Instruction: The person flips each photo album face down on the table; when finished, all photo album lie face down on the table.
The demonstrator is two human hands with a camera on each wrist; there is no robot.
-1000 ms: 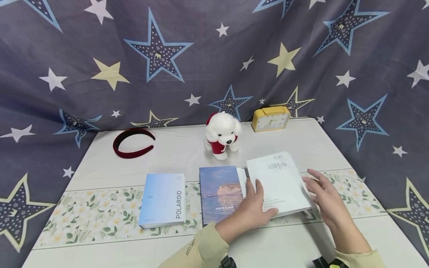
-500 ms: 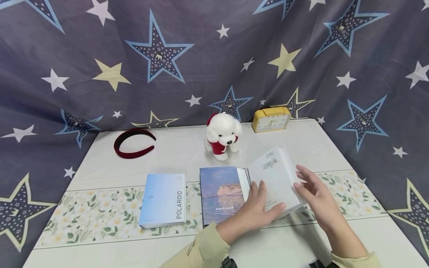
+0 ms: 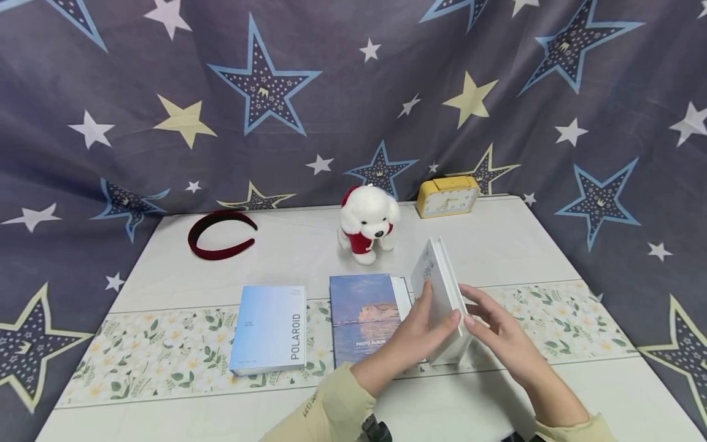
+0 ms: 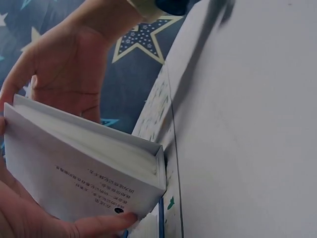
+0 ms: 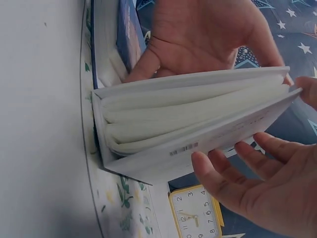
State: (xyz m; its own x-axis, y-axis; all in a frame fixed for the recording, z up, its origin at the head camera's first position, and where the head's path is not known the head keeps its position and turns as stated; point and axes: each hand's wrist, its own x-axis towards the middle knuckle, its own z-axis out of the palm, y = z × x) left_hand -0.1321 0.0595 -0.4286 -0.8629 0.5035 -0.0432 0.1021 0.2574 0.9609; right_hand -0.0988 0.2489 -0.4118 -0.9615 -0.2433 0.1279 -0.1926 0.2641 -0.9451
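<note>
A white photo album (image 3: 437, 276) stands on its spine, tilted, between both hands. Its fore edge points up, with pages showing between the covers. My left hand (image 3: 411, 334) lays its straight fingers against the front cover, its thumb at the upper edge. On the other side, my right hand (image 3: 505, 334) holds the album, thumb at the fore edge and fingers on the back cover, near a barcode (image 5: 184, 149) in the right wrist view. A blue photo album (image 3: 364, 313) with a painted cliff lies close by on the left, partly covered by my left hand.
A pale blue Polaroid album (image 3: 267, 328) lies further left. Behind stand a white plush dog (image 3: 367, 221) in red and a yellow clock (image 3: 447, 196). A dark red headband (image 3: 221, 253) lies at the back left. A starry cloth (image 3: 331, 73) hangs behind the table.
The white album has swung up from lying nearly flat to standing on its spine. My right hand has moved left with it, and my left hand has turned along the front cover.
</note>
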